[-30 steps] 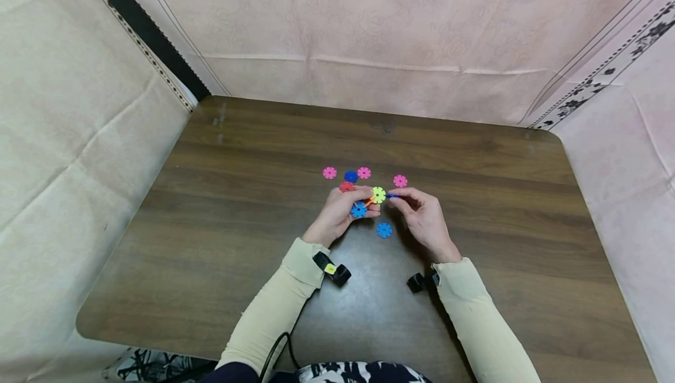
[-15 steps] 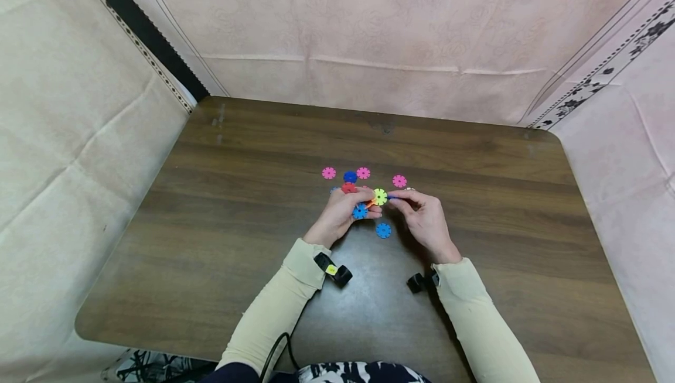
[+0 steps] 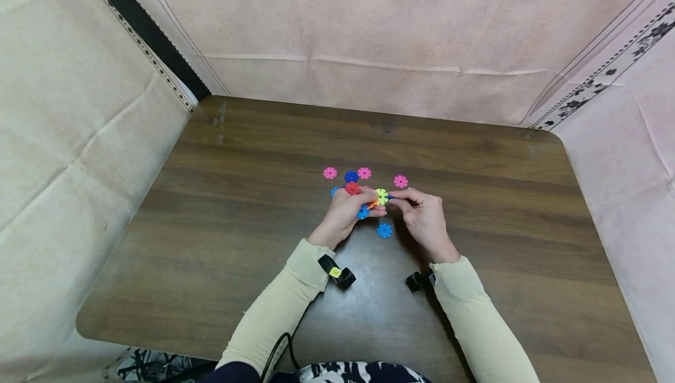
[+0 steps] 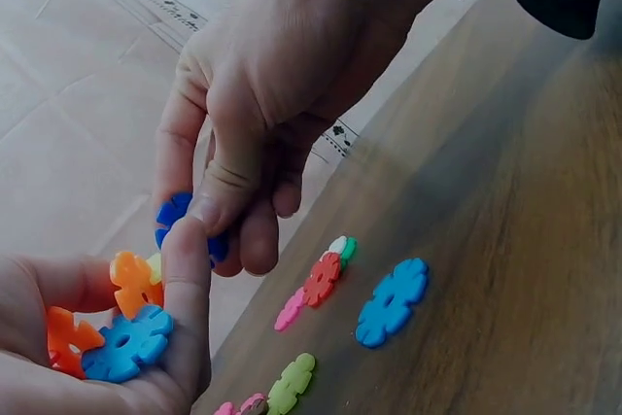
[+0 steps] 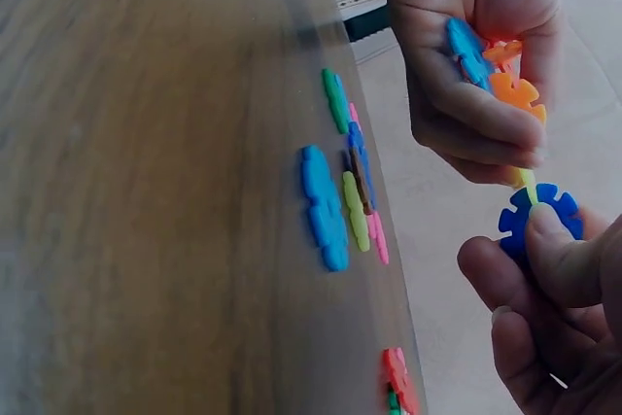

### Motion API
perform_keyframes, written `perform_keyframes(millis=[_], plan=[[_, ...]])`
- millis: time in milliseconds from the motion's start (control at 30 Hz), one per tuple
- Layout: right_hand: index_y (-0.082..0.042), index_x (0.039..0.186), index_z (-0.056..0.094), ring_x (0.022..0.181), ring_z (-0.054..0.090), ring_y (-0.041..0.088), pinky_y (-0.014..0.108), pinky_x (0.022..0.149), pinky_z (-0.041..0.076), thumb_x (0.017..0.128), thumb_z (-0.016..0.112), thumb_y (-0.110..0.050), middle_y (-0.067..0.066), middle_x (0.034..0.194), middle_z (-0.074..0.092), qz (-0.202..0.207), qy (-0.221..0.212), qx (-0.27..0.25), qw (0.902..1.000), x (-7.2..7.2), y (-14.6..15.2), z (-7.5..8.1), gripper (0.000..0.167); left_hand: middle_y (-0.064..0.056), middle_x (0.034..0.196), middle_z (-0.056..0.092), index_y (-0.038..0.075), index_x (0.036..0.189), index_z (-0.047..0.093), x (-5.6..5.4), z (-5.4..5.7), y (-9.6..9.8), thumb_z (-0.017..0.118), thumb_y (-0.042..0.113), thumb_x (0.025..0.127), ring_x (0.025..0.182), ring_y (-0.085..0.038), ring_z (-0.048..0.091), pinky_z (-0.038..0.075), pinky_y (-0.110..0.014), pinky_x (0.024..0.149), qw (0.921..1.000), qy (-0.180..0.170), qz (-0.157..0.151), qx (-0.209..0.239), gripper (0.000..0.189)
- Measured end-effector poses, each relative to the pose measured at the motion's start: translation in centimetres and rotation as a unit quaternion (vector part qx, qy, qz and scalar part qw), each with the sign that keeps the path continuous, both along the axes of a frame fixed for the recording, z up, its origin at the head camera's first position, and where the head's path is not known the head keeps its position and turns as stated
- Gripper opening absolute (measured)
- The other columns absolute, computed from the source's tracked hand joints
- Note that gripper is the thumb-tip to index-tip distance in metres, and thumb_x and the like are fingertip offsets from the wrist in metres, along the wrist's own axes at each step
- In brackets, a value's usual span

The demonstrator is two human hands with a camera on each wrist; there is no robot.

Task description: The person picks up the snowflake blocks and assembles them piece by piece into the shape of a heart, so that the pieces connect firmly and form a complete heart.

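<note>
In the head view my left hand (image 3: 340, 214) grips a cluster of joined, notched snowflake discs above the table. The cluster includes a light blue disc (image 4: 128, 342), orange discs (image 4: 136, 284), a red disc (image 3: 352, 188) and a yellow-green disc (image 3: 381, 197). Thumb and fingers of my right hand (image 3: 426, 222) pinch a dark blue snowflake disc (image 5: 525, 213). That disc meets the edge of the yellow-green one, notch side on, between the two hands. Part of the cluster is hidden behind the left fingers.
Loose snowflake discs lie on the wooden table (image 3: 253, 195): pink discs (image 3: 401, 181) and a dark blue disc (image 3: 351, 177) beyond the hands, and a light blue disc (image 3: 384, 231) nearer me. A red disc (image 4: 322, 280) lies farther off. Pale cloth (image 3: 337, 37) hangs around the table.
My left hand has shifted slightly right with the cluster, towards the right hand. A light blue disc beside its back has come into view. The right hand has hardly moved and still pinches the dark blue disc.
</note>
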State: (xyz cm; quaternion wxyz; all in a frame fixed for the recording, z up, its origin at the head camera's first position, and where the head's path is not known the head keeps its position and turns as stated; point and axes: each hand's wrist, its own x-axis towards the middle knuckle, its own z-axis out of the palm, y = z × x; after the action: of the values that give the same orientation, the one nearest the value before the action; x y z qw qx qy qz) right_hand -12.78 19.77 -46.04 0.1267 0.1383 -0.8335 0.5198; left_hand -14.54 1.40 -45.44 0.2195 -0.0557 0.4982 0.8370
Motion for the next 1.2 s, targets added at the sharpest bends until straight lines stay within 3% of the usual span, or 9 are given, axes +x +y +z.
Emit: perform_keyframes(millis=[167, 433, 600, 733, 833, 967, 1033, 1200], plan=[[-0.009, 0.1, 0.077, 0.076, 0.071, 0.022, 0.021, 0.074, 0.055, 0.085, 0.072, 0.0, 0.005, 0.095, 0.074, 0.007, 0.009, -0.01, 0.9999, 0.0, 0.0, 0.1, 0.018, -0.022, 0.099, 0.066, -0.008, 0.106, 0.057, 0.0, 0.0, -0.1, 0.063, 0.005, 0.093, 0.069, -0.022, 0.071, 0.057, -0.038, 0.076, 1.0, 0.002, -0.004, 0.002, 0.019], [-0.011, 0.112, 0.072, 0.08, 0.066, 0.022, 0.023, 0.069, 0.055, 0.088, 0.071, -0.013, 0.003, 0.106, 0.071, -0.012, -0.024, -0.02, 0.9995, 0.0, 0.2, 0.0, 0.024, -0.019, 0.099, 0.066, -0.004, 0.109, 0.06, 0.0, -0.4, -0.3, 0.061, 0.014, 0.096, 0.074, -0.023, 0.071, 0.057, -0.04, 0.077, 0.999, 0.003, -0.018, 0.041, 0.022], [-0.004, 0.11, 0.07, 0.081, 0.066, 0.037, 0.027, 0.07, 0.056, 0.089, 0.069, -0.008, 0.01, 0.099, 0.071, -0.014, -0.054, -0.062, 0.9965, -0.2, 0.6, 0.1, 0.021, -0.018, 0.099, 0.066, -0.005, 0.106, 0.061, -0.2, -0.4, -0.7, 0.057, 0.026, 0.098, 0.081, -0.027, 0.071, 0.055, -0.045, 0.083, 0.9976, 0.021, -0.037, 0.054, 0.032], [0.006, 0.111, 0.066, 0.086, 0.065, 0.044, 0.039, 0.079, 0.057, 0.091, 0.065, 0.0, 0.021, 0.1, 0.069, 0.002, -0.084, -0.093, 0.9921, 0.3, 0.6, 1.9, 0.021, -0.017, 0.098, 0.07, -0.009, 0.114, 0.062, -0.5, -0.1, -1.0, 0.054, 0.034, 0.098, 0.086, -0.028, 0.071, 0.054, -0.048, 0.086, 0.9969, 0.047, -0.048, 0.04, 0.047], [0.005, 0.112, 0.066, 0.088, 0.066, 0.039, 0.043, 0.082, 0.055, 0.092, 0.065, -0.004, 0.018, 0.101, 0.069, 0.012, -0.096, -0.099, 0.9904, 0.3, 0.8, 2.0, 0.022, -0.017, 0.097, 0.071, -0.01, 0.117, 0.062, -0.6, 0.1, -1.3, 0.051, 0.035, 0.099, 0.088, -0.03, 0.071, 0.053, -0.048, 0.087, 0.9964, 0.055, -0.055, 0.035, 0.049], [0.0, 0.112, 0.068, 0.089, 0.066, 0.037, 0.038, 0.081, 0.056, 0.092, 0.066, -0.007, 0.012, 0.102, 0.069, 0.016, -0.103, -0.092, 0.9904, 0.0, 1.2, 1.1, 0.021, -0.016, 0.094, 0.071, -0.009, 0.114, 0.062, -0.7, 0.3, -1.7, 0.051, 0.033, 0.099, 0.086, -0.03, 0.071, 0.056, -0.044, 0.083, 0.9954, 0.063, -0.067, 0.026, 0.046], [0.001, 0.111, 0.067, 0.087, 0.065, 0.036, 0.036, 0.079, 0.056, 0.092, 0.065, -0.003, 0.016, 0.102, 0.069, 0.017, -0.103, -0.085, 0.9909, 0.4, 1.0, 1.9, 0.02, -0.014, 0.091, 0.072, -0.008, 0.113, 0.063, -0.7, 0.4, -1.9, 0.054, 0.034, 0.098, 0.085, -0.029, 0.072, 0.058, -0.039, 0.078, 0.9949, 0.066, -0.074, 0.018, 0.046], [0.005, 0.11, 0.066, 0.082, 0.066, 0.02, 0.028, 0.076, 0.056, 0.092, 0.064, 0.0, 0.019, 0.1, 0.068, 0.02, -0.089, -0.067, 0.9936, 1.2, 0.5, 3.6, 0.019, -0.013, 0.089, 0.073, -0.008, 0.112, 0.063, -0.7, 0.5, -1.9, 0.058, 0.035, 0.096, 0.085, -0.03, 0.072, 0.058, -0.031, 0.068, 0.9934, 0.066, -0.093, 0.01, 0.047]])
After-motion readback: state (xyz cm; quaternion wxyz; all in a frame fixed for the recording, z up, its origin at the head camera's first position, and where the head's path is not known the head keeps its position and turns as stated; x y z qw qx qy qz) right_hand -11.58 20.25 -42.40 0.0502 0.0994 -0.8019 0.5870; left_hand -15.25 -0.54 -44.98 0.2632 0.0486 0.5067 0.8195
